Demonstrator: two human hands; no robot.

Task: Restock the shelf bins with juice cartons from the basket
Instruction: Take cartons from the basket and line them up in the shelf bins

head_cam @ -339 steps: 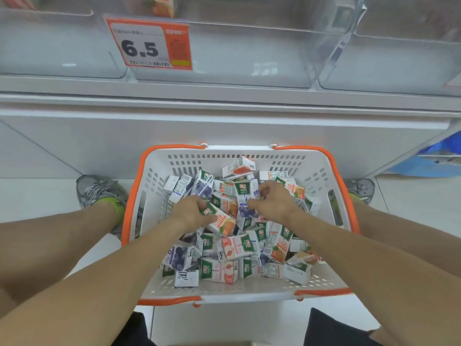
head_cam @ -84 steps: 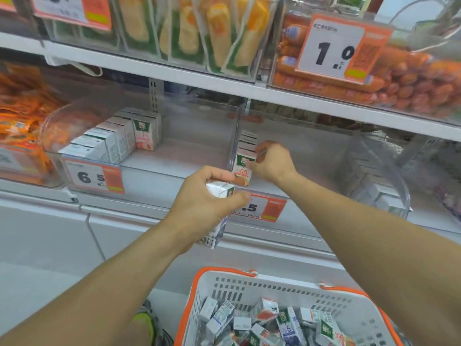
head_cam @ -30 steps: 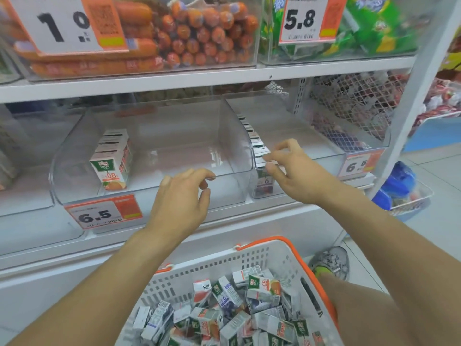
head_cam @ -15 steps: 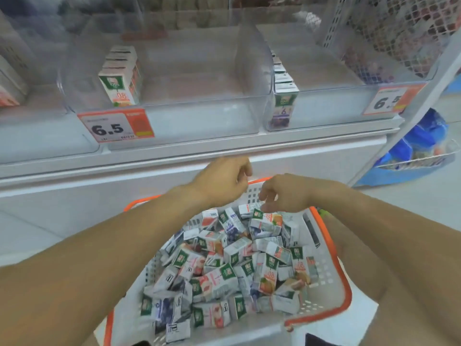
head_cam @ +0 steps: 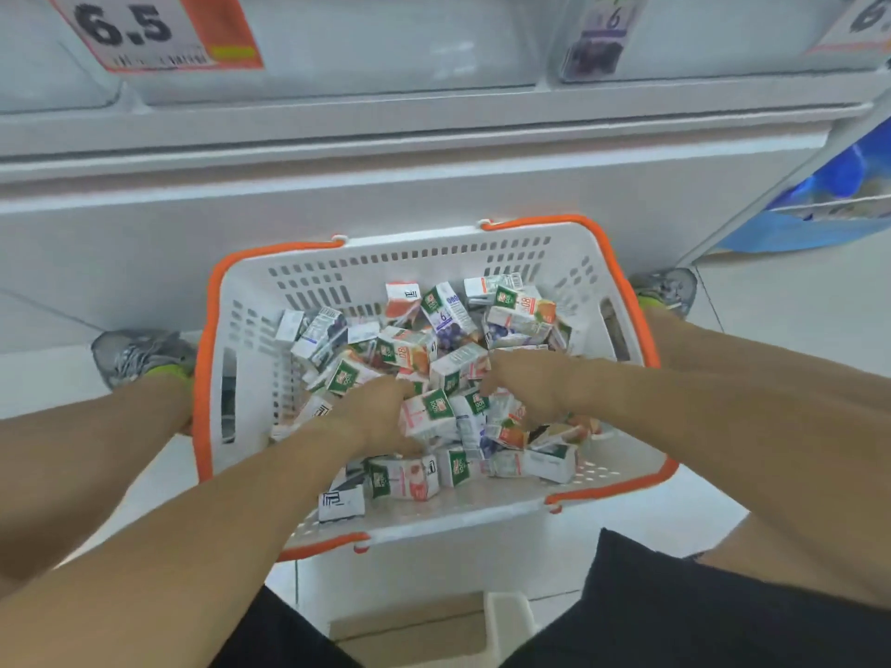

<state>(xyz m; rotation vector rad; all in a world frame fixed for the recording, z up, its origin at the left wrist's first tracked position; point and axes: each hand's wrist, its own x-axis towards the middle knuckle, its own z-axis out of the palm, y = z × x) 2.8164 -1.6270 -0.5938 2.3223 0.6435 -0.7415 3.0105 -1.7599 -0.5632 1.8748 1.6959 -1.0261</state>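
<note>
Bright, even overhead light, faint shadows, slight motion blur, wide-angle edge bending.

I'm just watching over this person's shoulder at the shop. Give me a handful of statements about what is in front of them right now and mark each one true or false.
1. Both hands are down in the basket among the juice cartons. True: the left hand and right hand are both in the pile.
2. The basket has a blue rim. False: its rim is orange and its walls are white.
3. The price tag at upper left reads 6.5. True.
4. The cartons in the basket stand in neat upright rows. False: they lie jumbled at all angles.
5. The person wears grey shoes. True: one shows on each side of the basket.
</note>
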